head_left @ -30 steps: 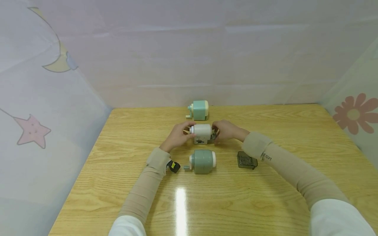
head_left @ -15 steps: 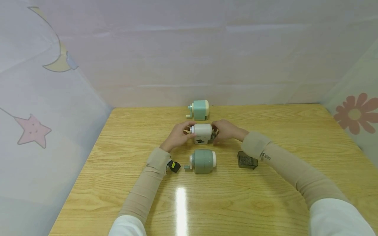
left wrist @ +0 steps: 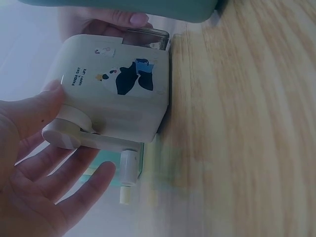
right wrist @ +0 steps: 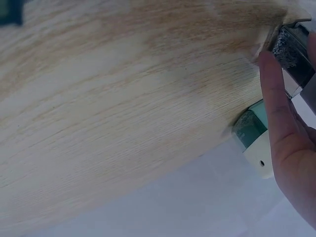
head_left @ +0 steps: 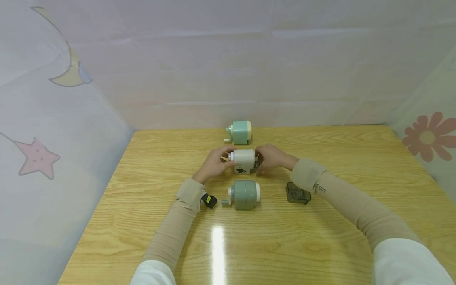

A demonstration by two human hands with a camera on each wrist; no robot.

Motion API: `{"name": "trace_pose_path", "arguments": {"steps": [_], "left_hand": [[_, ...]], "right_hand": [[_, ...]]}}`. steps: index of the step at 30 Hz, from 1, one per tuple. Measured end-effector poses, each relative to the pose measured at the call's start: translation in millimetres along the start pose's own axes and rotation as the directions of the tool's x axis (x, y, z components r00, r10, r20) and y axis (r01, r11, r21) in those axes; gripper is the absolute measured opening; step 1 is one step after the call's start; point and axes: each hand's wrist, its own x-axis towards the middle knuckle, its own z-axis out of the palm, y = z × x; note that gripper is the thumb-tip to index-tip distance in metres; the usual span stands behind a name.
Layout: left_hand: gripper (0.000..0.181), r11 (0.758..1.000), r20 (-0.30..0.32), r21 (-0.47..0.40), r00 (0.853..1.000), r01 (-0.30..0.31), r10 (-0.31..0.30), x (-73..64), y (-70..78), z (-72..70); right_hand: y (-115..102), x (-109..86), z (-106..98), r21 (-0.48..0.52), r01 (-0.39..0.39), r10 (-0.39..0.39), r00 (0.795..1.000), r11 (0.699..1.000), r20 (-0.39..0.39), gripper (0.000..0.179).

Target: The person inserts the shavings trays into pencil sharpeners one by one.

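A white pencil sharpener with a bird-like cartoon print stands on the table between both hands. My left hand holds it at the crank side; in the left wrist view the thumb presses the front edge beside the crank, with the other fingers spread behind. From the right, my right hand pinches the clear shavings drawer, which sticks partly out of the sharpener's side. Dark shavings show inside that drawer in the right wrist view.
A teal sharpener stands behind, near the back wall. Closer to the body is a dark green sharpener, with its crank to the left. Right of it lies a dark drawer full of shavings. A black device sits by the left wrist.
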Motion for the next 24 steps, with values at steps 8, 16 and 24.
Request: {"name": "trace_pose_path", "arguments": {"steps": [8, 16, 24], "left_hand": [[0.040, 1.000, 0.000, -0.001, 1.000, 0.016, -0.016, 0.7, 1.6, -0.9], [0.040, 1.000, 0.011, 0.001, 0.999, 0.030, -0.030, 1.5, 1.2, -1.5], [0.041, 0.999, 0.019, -0.011, 0.999, 0.034, -0.034, 1.3, 0.4, -2.5]], "right_hand": [[2.2, 1.6, 2.0, 0.033, -0.022, 0.022, 1.000, 0.999, 0.003, 0.051], [2.9, 3.6, 4.3, 0.051, -0.049, 0.049, 0.999, 0.998, -0.001, 0.050], [-1.8, 3.1, 3.6, 0.039, -0.061, 0.061, 0.998, 0.997, -0.005, 0.048]]}}
